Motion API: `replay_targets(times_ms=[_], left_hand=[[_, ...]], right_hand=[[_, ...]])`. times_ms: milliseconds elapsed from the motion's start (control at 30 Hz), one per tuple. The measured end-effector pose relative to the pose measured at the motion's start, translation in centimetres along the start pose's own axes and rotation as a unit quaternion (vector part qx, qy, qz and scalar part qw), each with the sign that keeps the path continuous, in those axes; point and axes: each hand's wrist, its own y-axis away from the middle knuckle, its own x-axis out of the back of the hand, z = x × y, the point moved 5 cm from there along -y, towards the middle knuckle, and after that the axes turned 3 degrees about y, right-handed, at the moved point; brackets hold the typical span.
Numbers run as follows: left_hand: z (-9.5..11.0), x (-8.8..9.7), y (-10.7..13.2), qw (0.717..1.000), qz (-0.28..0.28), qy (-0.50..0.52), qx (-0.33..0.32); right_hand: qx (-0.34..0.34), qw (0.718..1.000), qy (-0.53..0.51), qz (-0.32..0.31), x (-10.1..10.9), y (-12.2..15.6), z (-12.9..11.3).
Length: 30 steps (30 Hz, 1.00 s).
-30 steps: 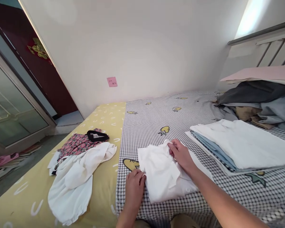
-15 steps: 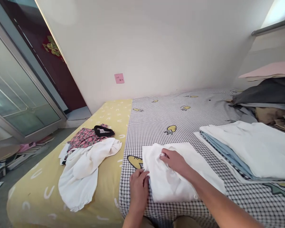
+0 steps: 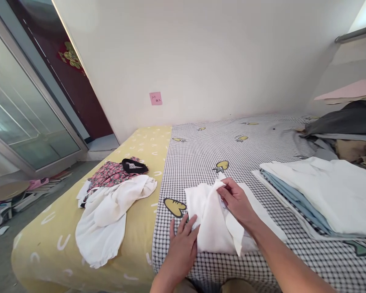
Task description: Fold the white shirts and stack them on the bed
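Note:
A white garment (image 3: 213,219) lies partly folded on the checked sheet (image 3: 219,146) in front of me. My right hand (image 3: 236,201) pinches an upper flap of it and holds that flap raised off the bed. My left hand (image 3: 183,246) lies flat with its fingers spread, pressing the garment's lower left edge against the sheet.
A loose white garment (image 3: 106,219) and a pink floral one with a black collar (image 3: 114,173) lie on the yellow sheet (image 3: 49,252) at left. A folded stack of white and blue clothes (image 3: 320,195) sits at right, with a heap of dark and tan clothes (image 3: 344,130) behind it.
My right hand has lifted a flap of the white garment that it was pressing flat. My left hand has opened out flat at the garment's edge. The view has shifted slightly left.

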Motion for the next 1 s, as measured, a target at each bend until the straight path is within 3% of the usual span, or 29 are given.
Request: replay_targets(times_ms=[100, 233, 367, 433, 633, 833, 1000], left_hand=[[-0.1, 0.2, -0.2, 0.999, -0.019, 0.022, 0.03], [0.0, 1.6, -0.5, 0.989, -0.02, 0.096, 0.106], [-0.3, 2.8, 0.1, 0.951, 0.022, 0.266, 0.158], [-0.4, 2.7, 0.4, 0.939, 0.045, 0.291, 0.177], [1.1, 0.4, -0.3, 0.978, 0.066, 0.087, 0.178], [1.5, -0.2, -0.1, 0.932, 0.238, 0.087, 0.26], [1.0, -1.1, 0.5, 0.922, 0.272, -0.041, 0.273]], right_hand=[[0.006, 0.988, 0.142, -0.058, -1.2, -0.6, 1.0], [-0.055, 0.928, 0.349, -0.115, -1.9, -0.6, 3.9], [-0.052, 0.924, 0.366, -0.096, -2.0, -0.2, 5.8], [-0.056, 0.928, 0.361, -0.072, -1.8, -0.1, 6.4], [-0.066, 0.93, 0.361, -0.03, -1.5, -0.1, 7.3], [-0.078, 0.918, 0.388, 0.002, -0.9, 0.0, 7.5], [-0.063, 0.906, 0.418, -0.021, -1.4, -0.1, 7.1]])
